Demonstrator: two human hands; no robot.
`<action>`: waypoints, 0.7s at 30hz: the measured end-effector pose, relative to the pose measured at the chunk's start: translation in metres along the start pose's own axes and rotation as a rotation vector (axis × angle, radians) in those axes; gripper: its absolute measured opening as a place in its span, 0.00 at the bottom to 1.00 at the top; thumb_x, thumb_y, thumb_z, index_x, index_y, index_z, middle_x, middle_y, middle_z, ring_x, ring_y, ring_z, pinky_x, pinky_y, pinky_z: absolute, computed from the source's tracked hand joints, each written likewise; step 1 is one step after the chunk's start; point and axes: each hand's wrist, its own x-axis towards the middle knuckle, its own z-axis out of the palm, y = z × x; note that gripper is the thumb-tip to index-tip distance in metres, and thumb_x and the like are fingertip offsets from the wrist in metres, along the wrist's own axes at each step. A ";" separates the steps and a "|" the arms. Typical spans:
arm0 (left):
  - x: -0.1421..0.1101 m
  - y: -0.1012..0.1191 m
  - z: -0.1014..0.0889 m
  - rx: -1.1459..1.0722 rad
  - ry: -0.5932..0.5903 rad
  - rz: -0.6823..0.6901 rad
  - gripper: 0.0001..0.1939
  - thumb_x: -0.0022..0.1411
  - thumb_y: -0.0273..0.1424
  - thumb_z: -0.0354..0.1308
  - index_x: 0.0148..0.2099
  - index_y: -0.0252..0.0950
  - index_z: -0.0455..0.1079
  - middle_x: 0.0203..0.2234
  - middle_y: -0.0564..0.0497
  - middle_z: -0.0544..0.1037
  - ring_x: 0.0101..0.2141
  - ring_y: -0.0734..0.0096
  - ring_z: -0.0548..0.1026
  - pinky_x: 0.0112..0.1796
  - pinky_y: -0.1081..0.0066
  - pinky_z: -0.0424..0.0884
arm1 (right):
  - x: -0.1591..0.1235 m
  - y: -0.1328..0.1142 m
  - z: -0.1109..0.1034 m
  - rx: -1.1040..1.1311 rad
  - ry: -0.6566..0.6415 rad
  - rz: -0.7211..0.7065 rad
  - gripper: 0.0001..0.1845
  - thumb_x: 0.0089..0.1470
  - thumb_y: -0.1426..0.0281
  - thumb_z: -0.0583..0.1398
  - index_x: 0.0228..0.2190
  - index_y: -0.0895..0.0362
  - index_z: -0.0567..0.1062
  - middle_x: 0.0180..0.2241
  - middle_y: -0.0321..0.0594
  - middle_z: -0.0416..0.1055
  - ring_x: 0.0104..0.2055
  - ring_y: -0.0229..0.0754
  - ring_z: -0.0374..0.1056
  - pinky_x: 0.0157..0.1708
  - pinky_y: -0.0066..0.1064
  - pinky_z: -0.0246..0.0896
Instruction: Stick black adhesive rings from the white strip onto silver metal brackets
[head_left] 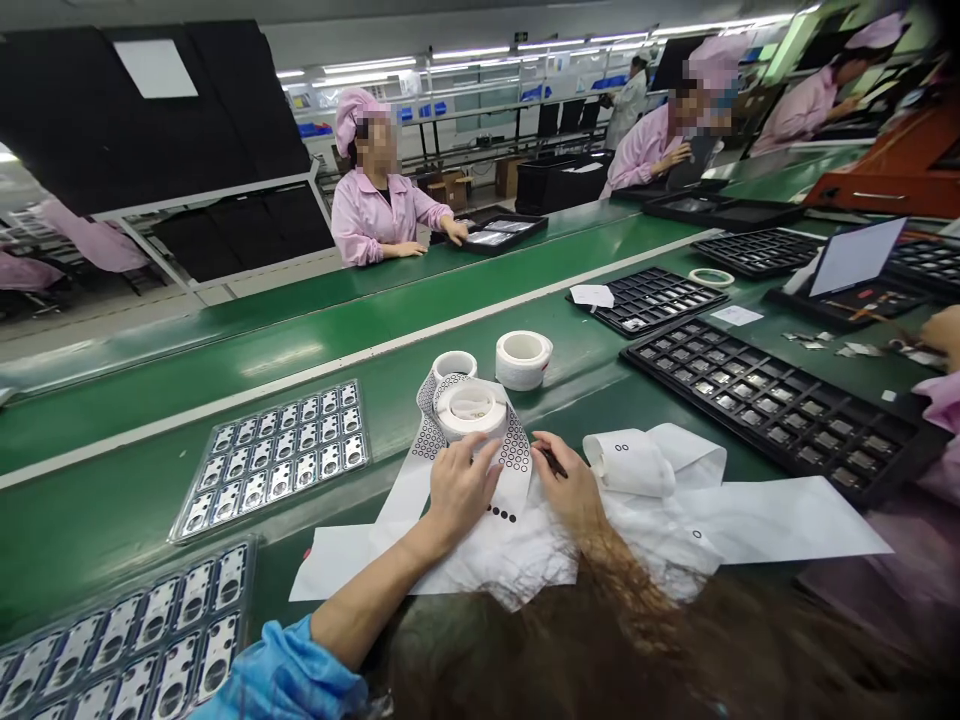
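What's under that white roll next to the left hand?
The white roll sits on a white strip printed with black rings, which runs down beneath the left hand. The part of the strip directly under the roll is covered and cannot be seen.

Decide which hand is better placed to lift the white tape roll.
Probably the left hand: it rests on the strip just below the tape roll, while the right hand grips a small black tool.

We note a white film strip [512,458] patterned with black rings, a white tape roll [523,360], a green counter [112,500] with a white stripe, black trays [772,400], a blue sleeve [281,675], and a co-worker's pink smock [375,215].
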 end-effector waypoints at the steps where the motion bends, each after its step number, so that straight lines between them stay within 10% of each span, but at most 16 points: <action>1: 0.002 -0.004 -0.004 0.031 0.010 -0.034 0.20 0.66 0.33 0.59 0.59 0.38 0.67 0.55 0.38 0.72 0.46 0.51 0.76 0.44 0.57 0.73 | 0.000 0.001 0.002 -0.010 -0.014 -0.009 0.21 0.59 0.58 0.54 0.48 0.55 0.73 0.42 0.45 0.76 0.46 0.54 0.71 0.49 0.46 0.63; 13: 0.057 -0.051 -0.050 -0.186 -0.242 -0.047 0.12 0.68 0.36 0.60 0.49 0.36 0.73 0.49 0.45 0.76 0.48 0.61 0.75 0.51 0.53 0.72 | -0.001 0.003 0.001 0.070 -0.012 -0.056 0.21 0.58 0.62 0.55 0.50 0.58 0.70 0.32 0.40 0.72 0.35 0.48 0.69 0.39 0.38 0.62; 21: 0.013 -0.013 -0.031 -0.736 -0.148 -0.543 0.20 0.66 0.44 0.58 0.50 0.34 0.71 0.47 0.42 0.77 0.47 0.57 0.76 0.49 0.57 0.72 | -0.003 -0.002 0.011 0.380 0.025 0.020 0.21 0.58 0.60 0.61 0.49 0.56 0.68 0.32 0.37 0.71 0.31 0.42 0.67 0.32 0.32 0.65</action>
